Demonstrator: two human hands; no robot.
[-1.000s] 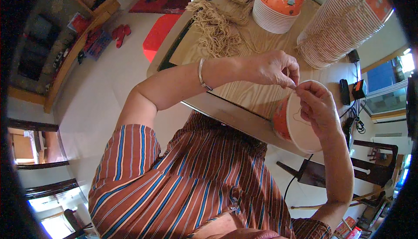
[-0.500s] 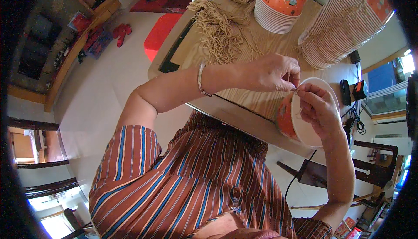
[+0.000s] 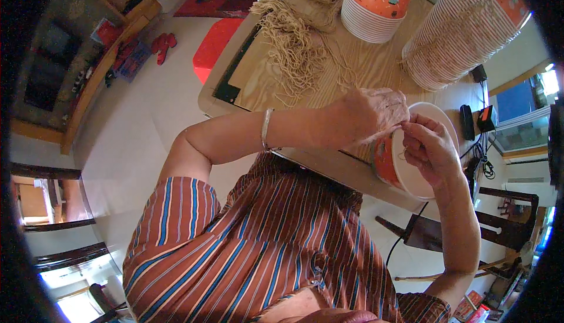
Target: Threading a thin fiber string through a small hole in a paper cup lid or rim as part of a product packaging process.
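Observation:
An orange-printed paper bucket (image 3: 386,161) with a white rim leans on its side at the table's near edge, its white inside facing right. My right hand (image 3: 432,149) is closed at its mouth, thumb and forefinger pinching a thin piece of string. My left hand (image 3: 376,117), with a bracelet on the wrist, is curled and slightly blurred; its fingertips meet the right hand's at the same string. Most of the string is hidden by the fingers. Beyond my left hand lies a loose heap of tan strings (image 3: 294,47).
A stack of orange and white paper buckets (image 3: 376,14) stands on the wooden table (image 3: 252,79). To its right leans a longer stack (image 3: 458,35) with tan strings across it. Black devices and cables (image 3: 484,120) sit at the right edge. A red stool (image 3: 214,47) is beyond the left edge.
My left hand has turned, its back now more toward me, and its wrist has dropped slightly nearer. My right hand and the bucket have barely moved.

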